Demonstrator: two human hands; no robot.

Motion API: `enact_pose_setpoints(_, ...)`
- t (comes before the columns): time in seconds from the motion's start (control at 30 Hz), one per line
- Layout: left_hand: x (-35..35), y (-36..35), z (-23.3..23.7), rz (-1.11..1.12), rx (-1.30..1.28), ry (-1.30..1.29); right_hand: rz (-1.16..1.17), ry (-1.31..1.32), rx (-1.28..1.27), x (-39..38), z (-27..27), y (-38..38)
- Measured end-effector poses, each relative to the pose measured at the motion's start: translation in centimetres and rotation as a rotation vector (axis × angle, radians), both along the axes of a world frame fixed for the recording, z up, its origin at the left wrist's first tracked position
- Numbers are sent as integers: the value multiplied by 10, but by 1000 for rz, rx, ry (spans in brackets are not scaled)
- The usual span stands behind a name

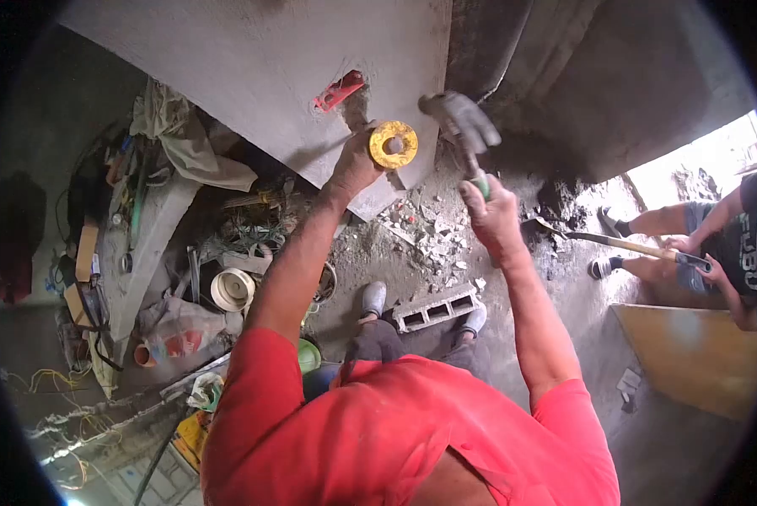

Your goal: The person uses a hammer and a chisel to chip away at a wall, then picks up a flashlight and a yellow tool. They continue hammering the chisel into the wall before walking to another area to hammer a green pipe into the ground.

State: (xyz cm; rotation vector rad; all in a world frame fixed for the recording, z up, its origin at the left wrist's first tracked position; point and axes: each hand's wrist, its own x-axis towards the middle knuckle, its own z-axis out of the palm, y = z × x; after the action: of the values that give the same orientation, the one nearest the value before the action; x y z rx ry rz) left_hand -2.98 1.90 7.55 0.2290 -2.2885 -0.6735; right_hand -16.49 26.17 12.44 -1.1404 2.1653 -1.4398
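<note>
My left hand (358, 166) is closed around a chisel (394, 145) with a round yellow hand guard, its struck end facing me. The chisel's tip is hidden behind the guard. My right hand (494, 218) grips the green handle of a hammer (469, 143), whose head is blurred and raised to the right of the chisel, apart from it. Left of the guard, a red electrical box (340, 90) is set in the grey wall (252, 59). A rough chipped groove (357, 111) runs down the wall from the box toward the chisel.
Rubble (437, 244) covers the floor below the wall. A hollow concrete block (436, 309) lies between my feet. Buckets, bags and boards clutter the left, with a white bucket (232, 290) among them. At right, a person (716, 240) holds a shovel (623, 244) near a wooden board (690, 354).
</note>
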Motion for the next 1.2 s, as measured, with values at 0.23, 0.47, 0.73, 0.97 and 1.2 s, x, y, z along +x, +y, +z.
enact_pose_setpoints(0.23,-3,-11,9,33,-1,-92,183,-157,-356,14,-10,13)
enact_pose_setpoints(0.47,-6,-22,-36,2,-32,-150,-12,25,91,-2,-28,19)
enact_pose_setpoints(0.73,36,24,-25,376,362,80,-91,-249,443,29,-105,127)
enact_pose_setpoints(0.97,15,-15,73,194,257,-4,-59,-290,546,22,-119,153)
enact_pose_setpoints(1.2,-8,-50,49,223,352,-106,18,-96,430,1,-75,103)
